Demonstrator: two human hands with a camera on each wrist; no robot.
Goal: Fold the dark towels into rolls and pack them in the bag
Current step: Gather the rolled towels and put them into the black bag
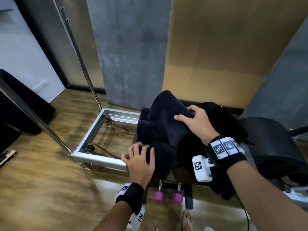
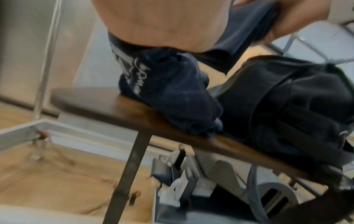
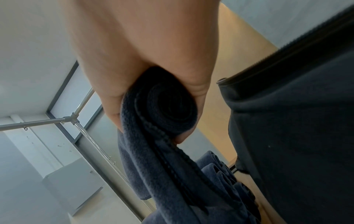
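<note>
We are gripping one rolled towel (image 1: 168, 117) in our right hand (image 1: 193, 124), lifting it beside the black bag (image 1: 221, 120) on the right of the wooden bench (image 2: 145, 115). Our left hand (image 1: 141, 159) is resting spread on the loose dark towels (image 1: 155, 139) at the bench's left. We are judging packing barely begun: the heap is awaiting rolling, and the bag's contents are hidden.

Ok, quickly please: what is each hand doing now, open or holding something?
Left hand: fingers spread, pressing on the dark towel pile.
Right hand: gripping the rolled dark towel.
</note>
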